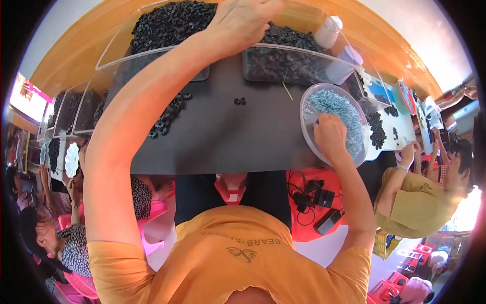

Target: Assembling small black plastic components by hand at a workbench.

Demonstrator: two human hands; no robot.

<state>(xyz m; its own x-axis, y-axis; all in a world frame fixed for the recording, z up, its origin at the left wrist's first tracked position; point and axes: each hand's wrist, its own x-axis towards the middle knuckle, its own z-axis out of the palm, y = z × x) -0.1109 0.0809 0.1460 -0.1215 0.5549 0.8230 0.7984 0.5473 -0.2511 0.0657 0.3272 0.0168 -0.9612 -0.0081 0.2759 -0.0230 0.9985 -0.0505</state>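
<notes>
My left hand point(243, 23) reaches up over the clear bins at the far side, its fingers curled and partly cut off by the picture's top edge; what they hold is hidden. Beneath it, a left heap of black ring-shaped parts point(172, 25) and a right heap of black parts point(283, 40) fill the bins. My right hand point(331, 134) is down in a round clear bowl point(307, 134) of small, shiny pale-blue pieces point(331, 101) that look like springs. Its fingers are bent together; a bit of dark blue shows at their tips.
Loose black parts point(164, 119) lie left on the dark table point(223, 137), with a few more black pieces point(240, 101) mid-table. A thin stick point(287, 91) lies beside the bowl. White containers point(329, 31) stand at the back right. People sit working on both sides.
</notes>
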